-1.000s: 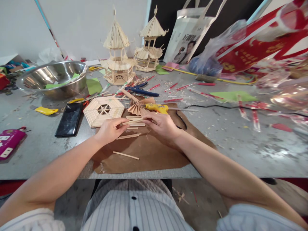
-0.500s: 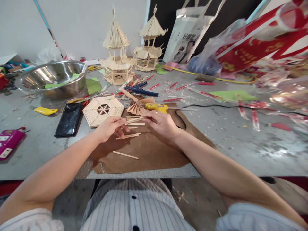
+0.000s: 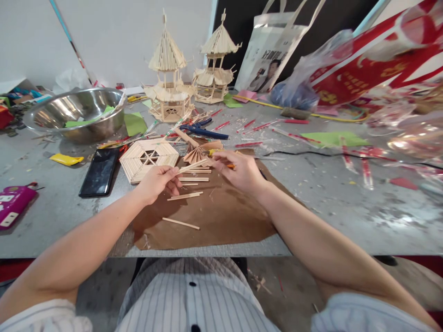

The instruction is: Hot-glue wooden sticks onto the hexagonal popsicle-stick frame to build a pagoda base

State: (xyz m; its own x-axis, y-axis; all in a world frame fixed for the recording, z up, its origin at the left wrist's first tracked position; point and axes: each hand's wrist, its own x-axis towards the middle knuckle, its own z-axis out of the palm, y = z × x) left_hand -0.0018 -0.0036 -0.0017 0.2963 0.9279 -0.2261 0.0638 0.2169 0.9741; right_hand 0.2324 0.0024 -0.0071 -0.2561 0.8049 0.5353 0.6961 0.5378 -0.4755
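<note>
My left hand [image 3: 159, 183] pinches one end of a thin wooden stick [image 3: 192, 166], which slants up to the right. At its far end are the bent fingertips of my right hand [image 3: 242, 169], closed around the tip as far as I can see. Behind the right hand a yellow glue gun [image 3: 216, 151] is mostly hidden. Below the stick, several more sticks [image 3: 195, 179] lie on a brown sheet [image 3: 221, 216], and a single stick [image 3: 181, 223] lies nearer me. A hexagonal stick panel [image 3: 133, 168] rests beside my left hand, next to a folded brown paper fan [image 3: 194, 156].
Two stick pagodas [image 3: 168, 99] stand at the back. To the left are a steel bowl [image 3: 104, 122], a black phone [image 3: 98, 173], a yellow cutter [image 3: 67, 159] and a purple box [image 3: 15, 205]. Blue pliers [image 3: 207, 132] lie beyond the paper fan. A black cord [image 3: 311, 151] runs right.
My right hand has shifted slightly right and up, and now covers more of the glue gun. The stick tilts up more at its right end. My left hand has hardly moved.
</note>
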